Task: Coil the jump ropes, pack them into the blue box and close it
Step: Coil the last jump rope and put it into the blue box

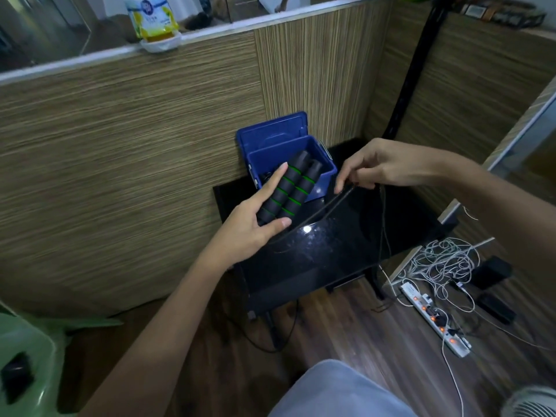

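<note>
Nearest, left hand (255, 218) grips paired handles (288, 188) before the open blue box (326, 171), freeing right hand (376, 167) to pinch, seemingly, the rope (316, 216) for coiling

no readable text anywhere. bottle (152, 18) on ledge at top left carries blue-and-yellow label with round blue logo, lettering too blurred to make out. dark items on upper right shelf (493, 13) show pale patches, illegible.
</note>
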